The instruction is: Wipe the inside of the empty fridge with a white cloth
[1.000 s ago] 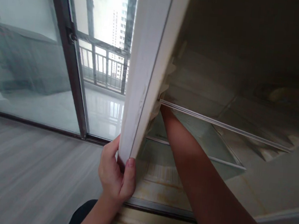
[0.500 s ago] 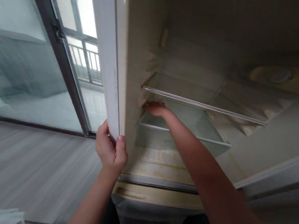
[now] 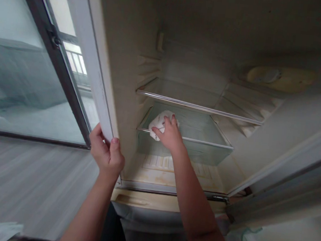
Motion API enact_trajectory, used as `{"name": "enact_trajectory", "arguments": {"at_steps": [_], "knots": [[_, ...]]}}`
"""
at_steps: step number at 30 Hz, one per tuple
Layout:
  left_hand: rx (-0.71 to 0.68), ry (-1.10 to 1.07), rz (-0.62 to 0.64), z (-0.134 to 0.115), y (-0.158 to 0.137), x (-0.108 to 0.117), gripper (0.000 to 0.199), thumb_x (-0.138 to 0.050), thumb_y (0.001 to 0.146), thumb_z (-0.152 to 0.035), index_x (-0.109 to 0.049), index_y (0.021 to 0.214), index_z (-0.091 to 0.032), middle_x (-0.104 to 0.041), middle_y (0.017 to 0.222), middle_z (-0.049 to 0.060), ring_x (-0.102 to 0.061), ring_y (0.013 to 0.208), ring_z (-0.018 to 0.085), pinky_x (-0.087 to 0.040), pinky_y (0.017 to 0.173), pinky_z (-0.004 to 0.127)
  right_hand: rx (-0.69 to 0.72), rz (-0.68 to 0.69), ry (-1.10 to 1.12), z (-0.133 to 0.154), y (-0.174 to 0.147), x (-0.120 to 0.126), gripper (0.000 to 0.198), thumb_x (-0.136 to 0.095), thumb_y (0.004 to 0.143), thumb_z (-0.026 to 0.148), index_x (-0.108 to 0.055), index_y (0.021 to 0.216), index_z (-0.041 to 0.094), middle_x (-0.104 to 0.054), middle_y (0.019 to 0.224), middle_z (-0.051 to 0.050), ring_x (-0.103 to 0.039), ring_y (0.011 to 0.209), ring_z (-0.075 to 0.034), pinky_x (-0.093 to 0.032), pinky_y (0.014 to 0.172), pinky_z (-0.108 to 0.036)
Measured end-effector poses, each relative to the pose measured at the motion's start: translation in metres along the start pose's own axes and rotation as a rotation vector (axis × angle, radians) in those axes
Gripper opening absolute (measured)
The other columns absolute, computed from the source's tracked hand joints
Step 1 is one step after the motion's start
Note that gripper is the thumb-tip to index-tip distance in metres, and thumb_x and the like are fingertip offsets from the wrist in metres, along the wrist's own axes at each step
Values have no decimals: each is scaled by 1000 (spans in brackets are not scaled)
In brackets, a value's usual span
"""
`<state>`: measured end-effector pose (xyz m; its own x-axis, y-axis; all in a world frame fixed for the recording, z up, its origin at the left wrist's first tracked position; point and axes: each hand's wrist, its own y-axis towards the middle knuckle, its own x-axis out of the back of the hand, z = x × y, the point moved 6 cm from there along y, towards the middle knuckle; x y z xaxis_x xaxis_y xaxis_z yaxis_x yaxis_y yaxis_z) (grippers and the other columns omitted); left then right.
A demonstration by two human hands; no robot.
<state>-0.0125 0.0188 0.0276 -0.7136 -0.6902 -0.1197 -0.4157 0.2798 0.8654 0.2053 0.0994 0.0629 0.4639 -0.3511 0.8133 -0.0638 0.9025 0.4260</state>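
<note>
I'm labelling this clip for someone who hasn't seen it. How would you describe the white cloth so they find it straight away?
Start at the open fridge and look at its two glass shelves. On the lower shelf, near its front left corner, the right hand presses a crumpled white cloth. It is the only soft, loose thing inside; all else there is hard shelf or wall.

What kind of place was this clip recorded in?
Probably a flat in a high-rise, near a balcony. An open, empty fridge with glass shelves stands beside a sliding glass door with a railing outside; the floor is wood-look.
</note>
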Motion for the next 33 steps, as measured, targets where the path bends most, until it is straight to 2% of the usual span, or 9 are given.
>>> {"name": "enact_trajectory", "arguments": {"at_steps": [2, 5, 10, 15, 21, 26, 29, 33], "knots": [[6, 2, -10, -1, 1, 0, 58, -49, 95, -52, -53, 139, -15, -59, 114, 10, -59, 97, 23, -47, 90, 38, -24, 46, -68, -2, 6, -1, 66, -55, 95, 62, -60, 138, 12, -41, 155, -24, -43, 143, -35, -33, 118, -48], [6, -3, -21, -2, 2, -1, 58, -51, 94, -52, -55, 137, -14, -58, 108, 9, -56, 91, 21, -47, 86, 37, 44, 109, -176, 10, 18, -9, 64, -42, 99, 64, -66, 130, 13, -55, 143, -23, -45, 139, -37, -22, 120, -59], [-47, -34, -32, -2, 3, -1, 63, -53, 92, -53, -55, 136, -8, -56, 110, 11, -54, 91, 20, -46, 88, 36, 211, 204, -185, 39, 34, -31, 59, -42, 100, 58, -64, 132, 14, -58, 135, -22, -52, 130, -34, -41, 108, -47], [-55, -38, -39, 3, 3, 0, 66, -54, 90, -55, -56, 136, -7, -54, 109, 9, -50, 86, 18, -46, 93, 38, 217, 156, -198, 42, 30, -33, 53, -43, 101, 55, -65, 132, 17, -59, 132, -20, -53, 126, -34, -45, 104, -46], [-64, -45, -32, 2, 5, -1, 65, -54, 88, -55, -56, 135, -10, -54, 110, 8, -52, 92, 20, -45, 93, 38, 150, -28, -229, 33, -15, -22, 45, -50, 99, 48, -64, 129, 18, -55, 136, -19, -46, 134, -35, -38, 114, -48], [-90, -104, -34, -3, 7, -2, 61, -56, 89, -51, -57, 134, -10, -52, 109, 8, -52, 95, 20, -42, 95, 38, 144, -80, -239, 21, -46, -10, 47, -56, 95, 38, -58, 138, 19, -48, 146, -18, -38, 142, -34, -30, 120, -49], [-84, -114, -30, -3, 7, -2, 61, -56, 88, -52, -57, 133, -10, -50, 106, 6, -48, 86, 17, -43, 96, 39, 73, -100, -237, 2, -51, 2, 44, -53, 96, 38, -60, 135, 17, -49, 147, -18, -38, 143, -34, -27, 122, -49], [-56, -106, -20, -1, 7, -3, 61, -55, 87, -55, -56, 131, -11, -48, 101, 4, -45, 81, 16, -44, 95, 39, -103, -172, -242, -38, -55, 24, 39, -50, 96, 37, -66, 125, 17, -55, 142, -17, -45, 139, -33, -27, 122, -48]]}}
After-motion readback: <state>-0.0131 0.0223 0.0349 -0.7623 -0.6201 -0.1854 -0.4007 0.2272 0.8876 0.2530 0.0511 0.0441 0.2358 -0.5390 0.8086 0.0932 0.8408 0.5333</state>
